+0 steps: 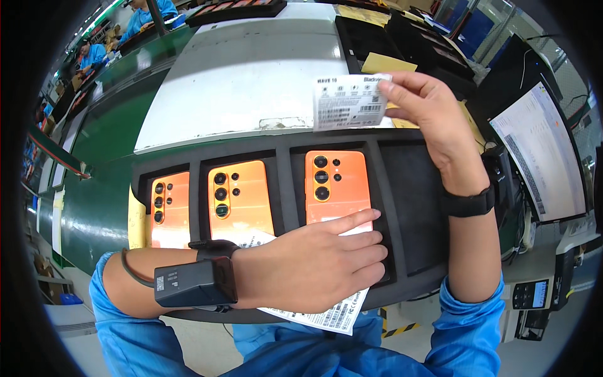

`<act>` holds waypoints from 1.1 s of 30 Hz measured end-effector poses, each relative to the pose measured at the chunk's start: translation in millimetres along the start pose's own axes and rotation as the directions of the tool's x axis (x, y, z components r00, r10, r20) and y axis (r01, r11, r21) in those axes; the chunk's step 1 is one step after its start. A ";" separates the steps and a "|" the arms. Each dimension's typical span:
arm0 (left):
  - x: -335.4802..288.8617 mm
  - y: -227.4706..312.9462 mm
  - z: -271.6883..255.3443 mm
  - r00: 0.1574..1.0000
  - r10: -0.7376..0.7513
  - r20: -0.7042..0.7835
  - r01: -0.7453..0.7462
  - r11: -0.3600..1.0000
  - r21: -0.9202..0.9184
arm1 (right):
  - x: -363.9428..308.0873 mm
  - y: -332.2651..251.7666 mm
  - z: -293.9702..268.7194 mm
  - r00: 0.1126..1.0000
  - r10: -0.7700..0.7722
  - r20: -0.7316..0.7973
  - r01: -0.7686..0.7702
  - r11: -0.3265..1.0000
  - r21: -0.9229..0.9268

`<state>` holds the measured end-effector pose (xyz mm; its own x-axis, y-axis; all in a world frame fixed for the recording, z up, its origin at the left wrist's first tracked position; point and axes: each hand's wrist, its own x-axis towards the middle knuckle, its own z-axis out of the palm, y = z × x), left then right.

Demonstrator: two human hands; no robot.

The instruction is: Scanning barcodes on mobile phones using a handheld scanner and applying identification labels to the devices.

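My right hand (433,116) is raised beyond the tray and pinches a white printed label (348,108) at its right edge. My left hand (317,267) lies flat, fingers stretched to the right, over the lower part of an orange phone (339,201). Its palm is hidden. From under that hand a white printed sheet (339,317) sticks out past the tray's front edge. Two more orange phones, one in the middle (242,195) and one at the left (169,220), rest camera side up in the black foam tray (289,207). White printed paper shows beside my left wrist.
A white board (245,75) lies beyond the tray on a green work surface (94,207). To the right stand a lit monitor (534,147) and a device with a small display (531,294). Dark trays (427,47) sit at the far right. People in blue work at the far left.
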<state>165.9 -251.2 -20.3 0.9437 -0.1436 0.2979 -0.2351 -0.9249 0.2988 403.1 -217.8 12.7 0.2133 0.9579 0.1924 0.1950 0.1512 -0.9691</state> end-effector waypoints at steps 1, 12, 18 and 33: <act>2.0 0.7 0.2 1.000 0.003 0.010 -0.003 1.000 -0.002 | 3.3 -0.2 -7.2 1.000 0.002 -0.008 -0.002 1.000 0.007; 6.3 22.0 -25.6 0.954 0.033 -0.296 0.019 0.985 0.171 | -5.6 -15.4 -21.3 0.870 0.354 0.344 -0.160 0.862 -0.482; 8.2 19.4 -25.9 0.957 0.031 -0.289 0.022 0.984 0.178 | -19.4 -9.1 2.7 0.877 0.316 0.362 -0.138 0.887 -0.442; -7.7 -16.0 -77.8 0.511 -0.647 -0.566 0.573 0.747 -0.337 | -30.8 -20.6 20.9 0.831 -0.126 0.542 0.131 0.991 0.030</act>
<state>144.3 -207.8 43.2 0.5024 0.7246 0.4717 0.2869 -0.6544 0.6996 372.5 -245.3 23.6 -0.3658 0.9092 0.1988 0.1925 0.2829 -0.9397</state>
